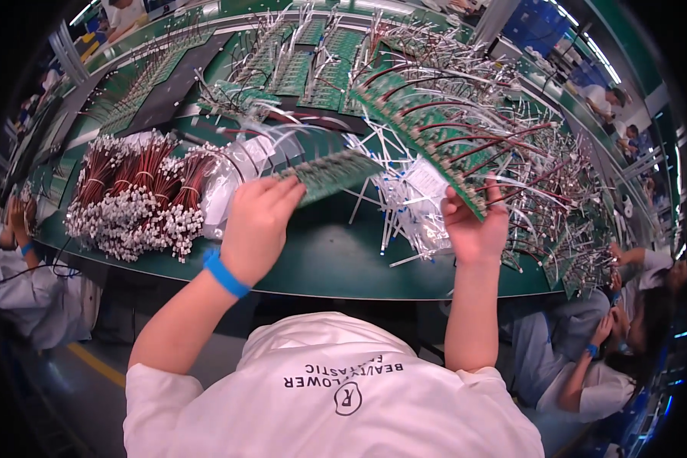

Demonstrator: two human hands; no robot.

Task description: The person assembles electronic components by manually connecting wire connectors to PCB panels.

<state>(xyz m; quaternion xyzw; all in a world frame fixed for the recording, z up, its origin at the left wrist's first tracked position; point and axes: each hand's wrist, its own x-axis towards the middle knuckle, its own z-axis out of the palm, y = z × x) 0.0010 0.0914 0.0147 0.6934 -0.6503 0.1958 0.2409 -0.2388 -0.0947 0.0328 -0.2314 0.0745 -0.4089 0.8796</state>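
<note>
My left hand [263, 217], with a blue band on its wrist, grips the near left edge of a green circuit board panel [336, 177]. Dark wires rise from that panel's far side, and it is tilted above the table. On the other side, my right hand [477, 229] holds the near end of a long green circuit board panel [416, 133] between thumb and fingers. A row of dark red, black and white wires arches off this second panel toward the right. Its far end reaches over the boards at the back.
Bundles of red-black wires with white connectors [141, 191] lie at left beside a clear plastic bag [233, 172]. Loose white cables [404, 206] spread over the green table [320, 263]. Wired boards [313, 69] fill the back, with a tangled pile at right. Co-workers sit at both sides.
</note>
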